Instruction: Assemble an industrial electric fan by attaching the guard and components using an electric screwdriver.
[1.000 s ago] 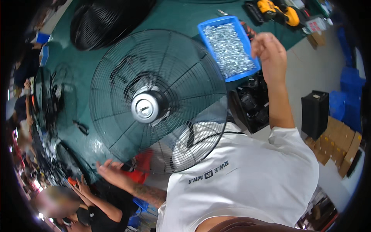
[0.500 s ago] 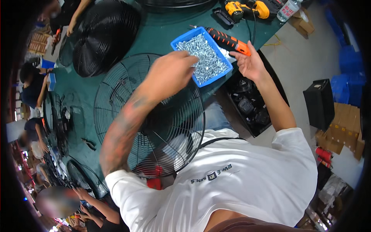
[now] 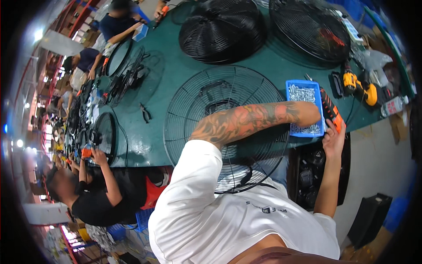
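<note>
left hand (image 3: 309,114) dips into blue tray (image 3: 307,134) (silvery screws (image 3: 301,93) inside).

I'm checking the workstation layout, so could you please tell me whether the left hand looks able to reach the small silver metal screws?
Yes, apparently: the left hand is at the lidless blue rectangular plastic tray, and the screws lie loose inside.

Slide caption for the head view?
Left hand over blue tray of metal fasteners, right hand at orange-black tool.
</note>
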`<state>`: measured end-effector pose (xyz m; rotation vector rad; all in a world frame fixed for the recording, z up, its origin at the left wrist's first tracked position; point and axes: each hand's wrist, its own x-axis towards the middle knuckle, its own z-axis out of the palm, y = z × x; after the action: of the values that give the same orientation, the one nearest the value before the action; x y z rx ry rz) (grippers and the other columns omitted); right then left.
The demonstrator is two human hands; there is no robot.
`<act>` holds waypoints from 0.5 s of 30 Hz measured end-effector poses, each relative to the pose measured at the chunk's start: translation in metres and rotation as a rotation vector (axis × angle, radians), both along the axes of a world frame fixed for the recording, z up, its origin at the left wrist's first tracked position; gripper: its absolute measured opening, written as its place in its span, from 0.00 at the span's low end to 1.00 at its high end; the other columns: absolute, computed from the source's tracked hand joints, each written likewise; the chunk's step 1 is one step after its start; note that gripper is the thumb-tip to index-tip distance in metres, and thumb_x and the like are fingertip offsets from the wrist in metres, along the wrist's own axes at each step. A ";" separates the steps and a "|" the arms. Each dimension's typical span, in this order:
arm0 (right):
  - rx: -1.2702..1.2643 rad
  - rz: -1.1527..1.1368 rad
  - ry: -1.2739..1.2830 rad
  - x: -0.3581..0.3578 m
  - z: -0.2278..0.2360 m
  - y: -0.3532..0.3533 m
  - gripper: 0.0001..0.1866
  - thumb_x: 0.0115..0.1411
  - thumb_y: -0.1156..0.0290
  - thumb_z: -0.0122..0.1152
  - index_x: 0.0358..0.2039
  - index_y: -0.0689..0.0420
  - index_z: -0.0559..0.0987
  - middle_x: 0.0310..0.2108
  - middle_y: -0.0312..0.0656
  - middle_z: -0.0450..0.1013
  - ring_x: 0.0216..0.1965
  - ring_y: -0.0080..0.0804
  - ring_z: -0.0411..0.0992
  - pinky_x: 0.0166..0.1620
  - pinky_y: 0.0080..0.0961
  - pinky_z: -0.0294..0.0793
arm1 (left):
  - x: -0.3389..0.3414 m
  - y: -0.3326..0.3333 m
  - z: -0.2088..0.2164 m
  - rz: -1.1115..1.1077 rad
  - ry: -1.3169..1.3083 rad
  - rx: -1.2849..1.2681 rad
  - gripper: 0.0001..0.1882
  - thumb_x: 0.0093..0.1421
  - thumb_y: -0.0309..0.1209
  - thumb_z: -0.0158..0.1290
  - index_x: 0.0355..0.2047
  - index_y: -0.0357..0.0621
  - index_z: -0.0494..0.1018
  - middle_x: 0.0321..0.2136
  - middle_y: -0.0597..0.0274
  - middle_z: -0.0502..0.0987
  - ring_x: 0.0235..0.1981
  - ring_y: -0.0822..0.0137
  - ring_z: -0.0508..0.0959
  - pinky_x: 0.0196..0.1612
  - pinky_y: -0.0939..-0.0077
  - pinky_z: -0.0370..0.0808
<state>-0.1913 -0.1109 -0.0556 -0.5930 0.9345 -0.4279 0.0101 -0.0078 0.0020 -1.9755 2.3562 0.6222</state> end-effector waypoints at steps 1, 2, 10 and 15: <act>-0.005 -0.008 0.011 -0.001 -0.001 0.000 0.38 0.65 0.33 0.50 0.50 0.60 0.80 0.20 0.32 0.75 0.14 0.19 0.65 0.18 0.13 0.61 | 0.004 -0.004 0.000 -0.048 0.018 0.011 0.11 0.55 0.27 0.56 0.39 0.39 0.80 0.35 0.46 0.83 0.40 0.45 0.83 0.45 0.52 0.79; -0.007 0.005 0.006 -0.001 -0.002 0.001 0.38 0.65 0.33 0.50 0.50 0.60 0.80 0.20 0.32 0.75 0.14 0.19 0.65 0.18 0.13 0.61 | 0.008 -0.007 0.001 -0.098 0.038 0.023 0.09 0.56 0.27 0.56 0.36 0.39 0.81 0.32 0.48 0.83 0.38 0.47 0.84 0.44 0.54 0.79; -0.143 -0.090 0.006 0.011 0.008 0.013 0.38 0.67 0.36 0.51 0.53 0.64 0.77 0.29 0.40 0.81 0.17 0.22 0.73 0.16 0.17 0.65 | 0.068 -0.025 0.007 0.241 0.980 0.519 0.13 0.61 0.23 0.58 0.46 0.35 0.76 0.38 0.57 0.79 0.36 0.63 0.83 0.41 0.69 0.85; -0.177 -0.079 -0.031 0.003 -0.009 0.003 0.37 0.69 0.39 0.51 0.56 0.65 0.73 0.45 0.46 0.80 0.25 0.23 0.78 0.17 0.17 0.67 | 0.079 -0.028 0.012 0.276 1.035 0.593 0.13 0.61 0.21 0.55 0.47 0.36 0.77 0.41 0.59 0.75 0.39 0.66 0.81 0.44 0.68 0.84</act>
<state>-0.1879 -0.1081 -0.0650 -0.7097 0.8975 -0.5930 0.0896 -0.0358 0.0138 -1.8858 1.7514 2.4764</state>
